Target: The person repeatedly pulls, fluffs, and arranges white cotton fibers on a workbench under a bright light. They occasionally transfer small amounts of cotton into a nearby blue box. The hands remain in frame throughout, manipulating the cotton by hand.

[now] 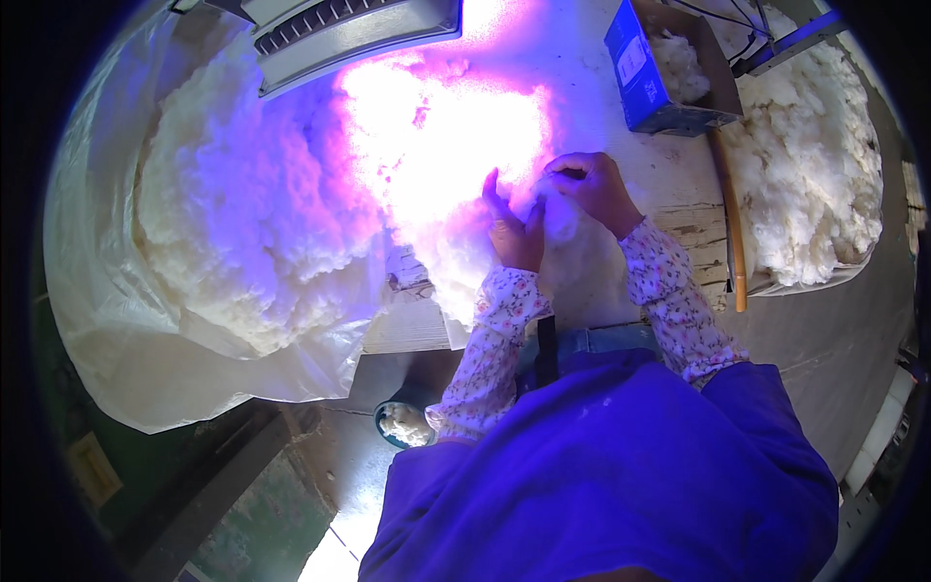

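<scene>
With our left hand (514, 235) and right hand (596, 189) close together over the white fluff (574, 242) just beneath them, we seem to be picking through it, though we cannot tell whether they grip any, and the next move likely calls for a light pinch.

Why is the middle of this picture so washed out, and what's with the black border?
Head view: glare, probably from the grey lamp, burns the white fluff beyond the left hand and right hand to blank white, fringed pink and violet, so its texture is lost; head view too: the fisheye lens leaves a dark rounded rim and bends straight edges.
</scene>
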